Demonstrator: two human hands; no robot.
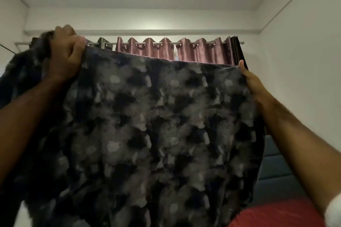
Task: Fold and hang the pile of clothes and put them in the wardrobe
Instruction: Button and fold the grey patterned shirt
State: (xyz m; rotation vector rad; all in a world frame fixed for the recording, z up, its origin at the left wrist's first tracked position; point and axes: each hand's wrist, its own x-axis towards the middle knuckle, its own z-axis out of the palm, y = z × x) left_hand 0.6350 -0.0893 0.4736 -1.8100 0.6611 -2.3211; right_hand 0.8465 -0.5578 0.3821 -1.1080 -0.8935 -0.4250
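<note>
A dark cloth [147,125] with a grey and black blotched print hangs spread out in front of me and fills most of the view. My left hand [67,55] grips its top edge at the upper left, with bunched fabric around the fist. At the top right corner my right hand [248,81] pinches the same edge between thumb and fingers. Both arms are raised, and the cloth is stretched between the hands. Its lower part runs out of view.
Behind the cloth a pink eyelet curtain [166,49] hangs from a metal rod [184,43] on the far wall. A white wall stands to the right. A teal padded panel [276,167] and a red surface [276,215] show at the lower right.
</note>
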